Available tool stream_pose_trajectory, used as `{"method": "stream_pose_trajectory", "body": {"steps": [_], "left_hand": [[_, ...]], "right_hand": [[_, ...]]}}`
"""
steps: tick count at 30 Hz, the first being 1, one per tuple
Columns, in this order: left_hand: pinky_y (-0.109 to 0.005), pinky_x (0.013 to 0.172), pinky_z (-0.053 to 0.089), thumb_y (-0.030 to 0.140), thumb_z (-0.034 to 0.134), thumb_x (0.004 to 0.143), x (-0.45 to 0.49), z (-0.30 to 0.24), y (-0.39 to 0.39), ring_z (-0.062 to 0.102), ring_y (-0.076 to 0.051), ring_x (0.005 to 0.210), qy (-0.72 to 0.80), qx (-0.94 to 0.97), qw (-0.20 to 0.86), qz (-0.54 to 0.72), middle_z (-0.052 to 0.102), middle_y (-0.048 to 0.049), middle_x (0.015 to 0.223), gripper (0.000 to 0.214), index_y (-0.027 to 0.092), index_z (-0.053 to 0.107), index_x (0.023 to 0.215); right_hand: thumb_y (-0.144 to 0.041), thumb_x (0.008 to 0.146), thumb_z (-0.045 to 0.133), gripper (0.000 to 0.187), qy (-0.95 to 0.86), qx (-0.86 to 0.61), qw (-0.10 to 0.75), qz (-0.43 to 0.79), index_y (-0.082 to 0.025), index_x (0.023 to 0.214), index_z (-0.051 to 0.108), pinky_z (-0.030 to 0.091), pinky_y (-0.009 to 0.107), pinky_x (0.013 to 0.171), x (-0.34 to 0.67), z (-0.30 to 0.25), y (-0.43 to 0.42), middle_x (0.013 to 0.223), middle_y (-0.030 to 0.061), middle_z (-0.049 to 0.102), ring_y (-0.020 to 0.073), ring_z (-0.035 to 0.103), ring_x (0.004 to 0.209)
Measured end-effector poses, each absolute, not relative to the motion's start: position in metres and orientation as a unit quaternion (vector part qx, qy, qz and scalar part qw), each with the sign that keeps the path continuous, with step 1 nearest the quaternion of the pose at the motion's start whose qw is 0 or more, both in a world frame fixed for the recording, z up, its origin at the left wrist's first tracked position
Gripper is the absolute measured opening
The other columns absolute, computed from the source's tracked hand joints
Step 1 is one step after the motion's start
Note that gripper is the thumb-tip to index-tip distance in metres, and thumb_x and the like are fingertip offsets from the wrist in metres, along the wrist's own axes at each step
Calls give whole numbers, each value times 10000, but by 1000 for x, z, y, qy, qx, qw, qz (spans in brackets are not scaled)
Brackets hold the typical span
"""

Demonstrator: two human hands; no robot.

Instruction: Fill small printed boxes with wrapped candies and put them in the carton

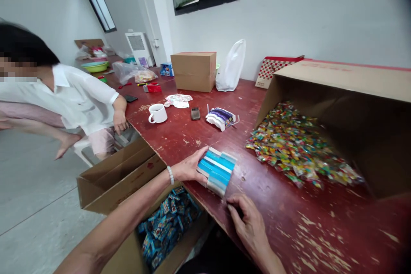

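Observation:
My left hand (189, 168), with a beaded bracelet at the wrist, is closed round the left side of a bundle of flat blue-and-white packets (218, 168) on the red table (263, 231). The thumb lies along the near edge and the fingers along the far edge. Just beyond the bundle's near right corner is my right hand (248, 218), fingers curled in with thumb and forefinger close together. What it pinches, if anything, I cannot make out. Farther back lies a similar purple-and-white bundle (221, 118).
On the right, a tipped cardboard box (346, 79) spills small colourful wrapped sweets (295, 145). Below the table edge, an open box holds blue packets (170, 227). A white mug (158, 113) and closed carton (193, 72) stand farther back. A person (80, 94) sits at left.

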State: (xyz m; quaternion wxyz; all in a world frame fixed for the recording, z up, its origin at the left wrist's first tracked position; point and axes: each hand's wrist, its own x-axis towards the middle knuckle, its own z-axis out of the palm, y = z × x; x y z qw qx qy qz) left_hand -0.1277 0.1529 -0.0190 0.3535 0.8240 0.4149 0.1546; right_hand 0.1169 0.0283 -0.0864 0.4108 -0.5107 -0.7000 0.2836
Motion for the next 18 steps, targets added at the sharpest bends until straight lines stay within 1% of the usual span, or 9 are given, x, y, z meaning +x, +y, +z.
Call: {"method": "stream_pose_trajectory", "body": {"steps": [3,6,8,9,11,13,14,16,18], "left_hand": [[-445,1159,275,460,718,736,-126,-15,141,305,-299,1416,427,836,315,139,274,-147,1561,990,202,178,1525],[-478,1165,257,466,600,842,-121,-15,135,258,-305,1437,434,842,289,136,260,-138,1567,765,211,290,1492],[-495,1167,254,448,462,928,-116,-19,134,261,-295,1437,449,854,220,141,288,-127,1556,560,214,404,1434],[-502,1166,257,419,403,956,-113,-22,135,276,-289,1430,454,865,159,145,335,-120,1533,477,214,474,1381],[-485,1159,296,327,372,970,-109,-29,139,335,-254,1403,406,901,58,144,431,-84,1478,379,242,556,1291],[-494,1145,322,219,351,954,-108,-39,147,291,-260,1427,316,938,22,143,527,-49,1398,349,264,656,1116],[-539,1136,311,177,352,935,-107,-45,153,254,-294,1440,288,946,18,148,546,-63,1378,357,248,679,1060],[-645,1089,304,150,363,905,-107,-58,165,158,-366,1459,256,952,-60,158,553,-76,1373,367,243,680,1066],[-672,1018,374,140,358,876,-103,-69,175,116,-383,1463,214,959,-97,158,569,-46,1362,404,281,668,1093]], "right_hand": [[-200,918,499,106,-716,-502,385,294,-221,915,603,479,322,779,128,-81,7,919,52,649,211,606,870],[-207,932,483,112,-710,-505,369,323,-225,956,591,489,297,773,150,-71,-19,952,55,637,194,610,870],[-220,940,479,117,-694,-528,376,314,-227,982,587,491,290,793,173,-62,-38,980,60,634,189,612,891],[-229,941,481,117,-683,-547,383,296,-228,989,587,490,292,810,187,-58,-47,990,63,634,191,611,909],[-254,941,489,121,-651,-599,399,240,-228,997,593,487,304,838,222,-52,-68,1001,71,641,200,610,943],[-293,935,498,145,-604,-666,405,165,-222,1002,606,494,317,837,267,-51,-94,1009,82,653,212,616,952],[-322,930,502,170,-574,-704,398,125,-219,1005,614,503,320,819,292,-53,-109,1014,87,661,217,623,940],[-392,914,491,253,-484,-792,371,34,-213,1027,629,524,325,789,344,-57,-143,1039,95,674,221,642,899],[-440,884,483,325,-378,-866,326,-38,-203,1051,632,541,337,763,393,-61,-178,1028,98,693,224,661,835]]}}
